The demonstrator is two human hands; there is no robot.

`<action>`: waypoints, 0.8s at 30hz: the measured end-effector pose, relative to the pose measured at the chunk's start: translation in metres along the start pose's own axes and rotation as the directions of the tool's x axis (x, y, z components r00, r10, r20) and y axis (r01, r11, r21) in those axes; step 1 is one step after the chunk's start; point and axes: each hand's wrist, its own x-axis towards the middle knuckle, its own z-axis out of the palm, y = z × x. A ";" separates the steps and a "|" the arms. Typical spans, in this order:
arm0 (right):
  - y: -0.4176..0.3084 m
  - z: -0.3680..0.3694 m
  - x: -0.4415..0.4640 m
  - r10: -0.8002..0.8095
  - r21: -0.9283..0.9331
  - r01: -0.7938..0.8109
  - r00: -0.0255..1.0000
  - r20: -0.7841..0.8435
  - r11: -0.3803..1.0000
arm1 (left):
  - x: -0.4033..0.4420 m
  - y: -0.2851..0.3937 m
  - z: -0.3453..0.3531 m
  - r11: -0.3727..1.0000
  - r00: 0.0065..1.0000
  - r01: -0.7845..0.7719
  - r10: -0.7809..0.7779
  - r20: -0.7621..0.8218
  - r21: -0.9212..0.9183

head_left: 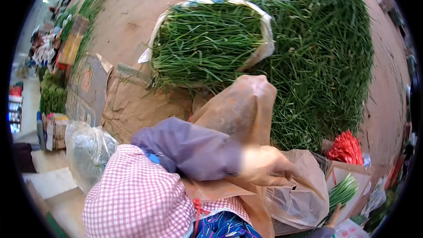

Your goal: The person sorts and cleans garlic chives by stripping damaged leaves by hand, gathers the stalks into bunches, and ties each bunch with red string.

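While the right grip (337, 215) is clasping a green bunch (345, 191), the left grip (268, 165) is hovering over plastic (304, 200), its closure unclear

Bright diffuse light, soft shadows, fisheye-curved edges, black corners, blurred left wrist (247, 163)

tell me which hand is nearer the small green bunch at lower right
Right. The right hand is at the small green bunch, seemingly gripping its lower part; the left hand is apart from it, farther left, by the brown plastic.
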 end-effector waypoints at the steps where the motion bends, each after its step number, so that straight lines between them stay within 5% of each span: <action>1: 0.000 -0.004 -0.003 -0.008 -0.034 0.006 0.998 -0.056 0.999 | -0.019 0.002 -0.013 0.996 0.991 -0.071 0.065 -0.114 -0.053; 2: -0.006 -0.002 -0.006 -0.022 -0.062 0.015 0.993 -0.112 0.998 | -0.040 0.005 -0.028 0.985 0.966 -0.147 0.123 -0.228 -0.091; 4: -0.027 0.007 -0.011 -0.092 -0.166 0.053 0.966 -0.242 0.985 | -0.081 0.015 -0.056 0.975 0.904 0.073 -0.154 -0.399 -0.211; 5: -0.044 0.018 -0.009 -0.166 -0.281 0.085 0.946 -0.277 0.956 | -0.098 0.005 -0.066 0.972 0.815 0.054 -0.175 -0.552 -0.227; 8: -0.110 0.045 -0.003 -0.443 -0.601 0.189 0.843 -0.306 0.776 | -0.155 -0.046 -0.100 0.913 0.441 -0.038 -0.350 -0.826 -0.407; 11: -0.195 0.085 0.018 -0.647 -0.793 0.398 0.762 0.006 0.461 | -0.213 -0.120 -0.134 0.780 0.018 -0.137 -0.614 -0.789 -0.610; 12: -0.223 0.121 0.018 -0.631 -0.756 0.530 0.748 0.204 0.384 | -0.231 -0.148 -0.141 0.780 -0.112 -0.159 -0.623 -0.774 -0.605; 13: -0.246 0.167 0.017 -0.550 -0.625 0.641 0.747 0.374 0.445 | -0.251 -0.179 -0.149 0.797 -0.193 -0.153 -0.604 -0.773 -0.584; 14: -0.287 0.283 -0.057 -0.383 -0.230 0.487 0.842 0.379 0.843 | -0.267 -0.200 -0.159 0.816 -0.276 -0.145 -0.577 -0.769 -0.560; 15: -0.309 0.360 -0.097 -0.380 -0.110 0.537 0.712 0.590 0.836 | -0.275 -0.208 -0.169 0.829 -0.372 -0.129 -0.549 -0.749 -0.544; 16: -0.331 0.433 -0.154 -0.380 -0.132 0.688 0.538 0.752 0.714 | -0.284 -0.213 -0.179 0.853 -0.429 -0.152 -0.512 -0.744 -0.499; 17: -0.343 0.493 -0.194 -0.284 -0.122 0.673 0.460 0.841 0.730 | -0.295 -0.219 -0.190 0.864 -0.465 -0.173 -0.494 -0.735 -0.472; 18: -0.344 0.548 -0.212 -0.280 0.008 0.846 0.167 0.945 0.533 | -0.305 -0.222 -0.202 0.876 -0.500 -0.189 -0.475 -0.724 -0.443; 20: -0.324 0.647 -0.256 -0.210 0.178 0.838 -0.078 0.975 0.515 | -0.323 -0.232 -0.224 0.917 -0.523 -0.107 -0.380 -0.763 -0.384; 21: -0.310 0.694 -0.269 -0.157 0.236 0.898 -0.189 0.969 0.372 | -0.334 -0.241 -0.235 0.936 -0.514 -0.051 -0.325 -0.794 -0.350; 24: -0.258 0.806 -0.297 0.093 0.105 0.984 -0.092 0.991 -0.145 | -0.348 -0.251 -0.260 0.949 -0.416 0.109 -0.226 -0.881 -0.295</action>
